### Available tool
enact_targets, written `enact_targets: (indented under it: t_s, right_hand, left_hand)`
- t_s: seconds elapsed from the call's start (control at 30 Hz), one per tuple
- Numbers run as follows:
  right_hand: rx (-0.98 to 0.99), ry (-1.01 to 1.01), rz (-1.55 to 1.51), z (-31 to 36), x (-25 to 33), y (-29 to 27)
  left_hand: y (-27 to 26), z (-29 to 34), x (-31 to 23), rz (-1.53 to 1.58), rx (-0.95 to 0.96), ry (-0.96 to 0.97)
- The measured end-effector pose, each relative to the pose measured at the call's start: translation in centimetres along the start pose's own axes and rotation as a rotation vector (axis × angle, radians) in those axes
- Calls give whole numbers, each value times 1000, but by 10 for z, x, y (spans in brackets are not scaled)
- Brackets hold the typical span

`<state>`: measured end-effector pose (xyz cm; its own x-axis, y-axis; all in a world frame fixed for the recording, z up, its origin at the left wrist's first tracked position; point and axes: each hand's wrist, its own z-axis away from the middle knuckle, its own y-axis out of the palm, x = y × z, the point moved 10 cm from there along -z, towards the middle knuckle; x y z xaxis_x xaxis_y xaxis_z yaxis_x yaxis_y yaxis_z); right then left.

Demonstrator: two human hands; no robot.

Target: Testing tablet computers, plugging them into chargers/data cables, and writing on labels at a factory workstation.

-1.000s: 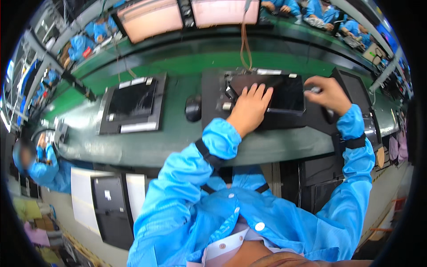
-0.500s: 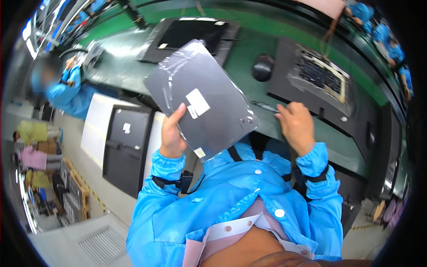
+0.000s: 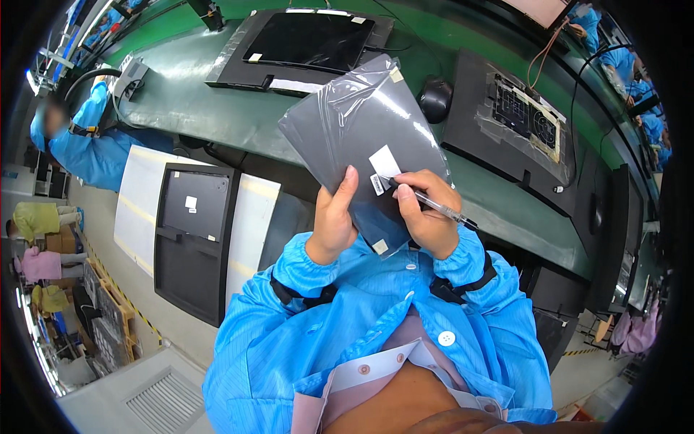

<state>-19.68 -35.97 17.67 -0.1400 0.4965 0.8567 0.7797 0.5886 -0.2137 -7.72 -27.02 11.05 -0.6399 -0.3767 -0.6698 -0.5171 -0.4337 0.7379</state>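
A dark grey tablet-like panel (image 3: 343,134) in clear plastic film is tilted up in front of me. My left hand (image 3: 334,224) grips its lower left edge, thumb on the face and the other fingers hidden behind. On the panel's face are a white label (image 3: 384,162) and a smaller printed label (image 3: 377,184). Pinched in my right hand (image 3: 436,220) is a clear-barrelled pen (image 3: 452,214). Its dark tip points at the lower part of the white label; I cannot tell whether it touches.
A black foam fixture holding a dark screen (image 3: 311,40) lies at the back of the green bench (image 3: 173,94). A black mouse (image 3: 435,99) and another fixture with an exposed device (image 3: 528,119) are to the right. At left stands a black tray (image 3: 191,275); a co-worker (image 3: 94,148) sits beyond.
My right hand has picked up the pen from the bench and brought it to the label. The panel has shifted right and turned more upright in my left hand.
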Motion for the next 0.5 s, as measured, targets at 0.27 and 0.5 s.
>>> enact_targets:
  t_s: [0.27,0.5]
  right_hand:
    - [2,9,18,0,-5,5]
    - [-119,161,-214,8,-16,-26]
  left_hand:
    - [2,-1,-2,17,23,18]
    - [-29,13,-48,-80,-106,50]
